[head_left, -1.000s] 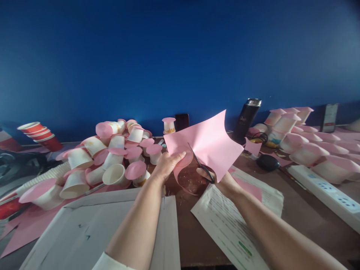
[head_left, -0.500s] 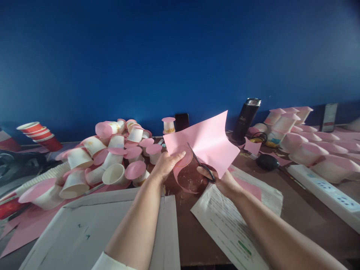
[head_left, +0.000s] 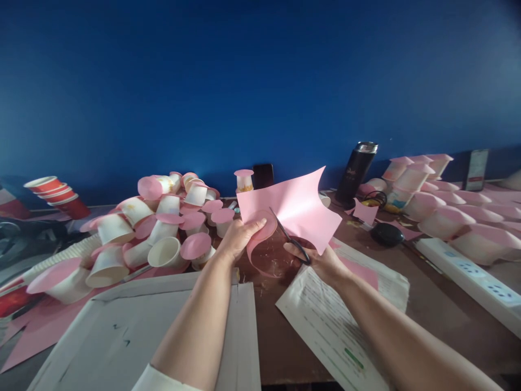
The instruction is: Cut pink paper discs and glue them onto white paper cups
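Since a second ago I'm seeing the pink sheet [head_left: 299,209] sinking a little, its right corner dropping lower. The left hand [head_left: 240,236] is pinching the sheet's near left edge, thumb lying on top and the other fingers hiding behind the paper. The right hand [head_left: 321,260] is gripping the scissors [head_left: 291,241]; its fingers are closing through the handles, which I'm mostly losing behind the sheet's lower corner, and only the thin dark blades are showing, cutting into the paper just beside the left thumb. I cannot tell how far the blades are parted. A curved pink strip [head_left: 256,258] is hanging from the cut below the left hand. The sheet is held up over the brown table [head_left: 431,309], between both hands. Under the right wrist a printed page [head_left: 325,320] is lying, partly covered by the arm. Left of the hands a heap of cups [head_left: 163,228] is sitting, blurred. Behind the sheet a dark flask [head_left: 358,171] is standing.
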{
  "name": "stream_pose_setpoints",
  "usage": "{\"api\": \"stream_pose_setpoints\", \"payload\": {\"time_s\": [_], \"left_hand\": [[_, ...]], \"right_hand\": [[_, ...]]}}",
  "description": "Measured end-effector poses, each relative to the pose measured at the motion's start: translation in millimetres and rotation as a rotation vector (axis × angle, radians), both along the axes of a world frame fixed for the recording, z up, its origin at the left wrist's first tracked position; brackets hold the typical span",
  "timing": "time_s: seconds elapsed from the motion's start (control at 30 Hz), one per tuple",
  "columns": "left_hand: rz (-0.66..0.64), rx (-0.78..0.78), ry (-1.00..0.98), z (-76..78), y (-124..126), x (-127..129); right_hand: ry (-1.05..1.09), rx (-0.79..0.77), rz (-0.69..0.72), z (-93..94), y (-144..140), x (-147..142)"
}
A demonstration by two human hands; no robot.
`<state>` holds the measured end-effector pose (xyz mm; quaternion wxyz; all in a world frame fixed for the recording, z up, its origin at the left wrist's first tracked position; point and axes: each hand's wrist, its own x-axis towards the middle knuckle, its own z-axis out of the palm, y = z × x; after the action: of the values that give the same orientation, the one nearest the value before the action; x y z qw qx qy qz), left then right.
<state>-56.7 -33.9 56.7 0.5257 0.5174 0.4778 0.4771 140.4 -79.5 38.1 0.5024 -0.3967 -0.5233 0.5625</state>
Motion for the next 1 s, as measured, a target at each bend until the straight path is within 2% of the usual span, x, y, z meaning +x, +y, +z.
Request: {"api": "stream_pose_setpoints", "payload": {"time_s": [0.23, 0.47, 0.63, 0.83, 1.0], "left_hand": [[0.029, -0.050, -0.071, 0.1, 0, 2], [0.108, -0.014, 0.002, -6.8, 5, 1], [0.178, -0.024, 0.007, -5.5, 4, 3], [0.189, -0.003, 0.035, -10.0, 8, 2], [0.169, 0.033, -0.032, -14.5, 12, 2]], "right_hand": [[0.005, -0.096, 0.011, -4.4, 3, 0], [-0.032, -0.083, 0.005, -3.1, 3, 1], [-0.050, -0.073, -0.015, -2.4, 3, -1], [-0.025, -0.056, 0.010, -1.2, 4, -2], [0.003, -0.070, 0.017, 1.7, 4, -3]]}}
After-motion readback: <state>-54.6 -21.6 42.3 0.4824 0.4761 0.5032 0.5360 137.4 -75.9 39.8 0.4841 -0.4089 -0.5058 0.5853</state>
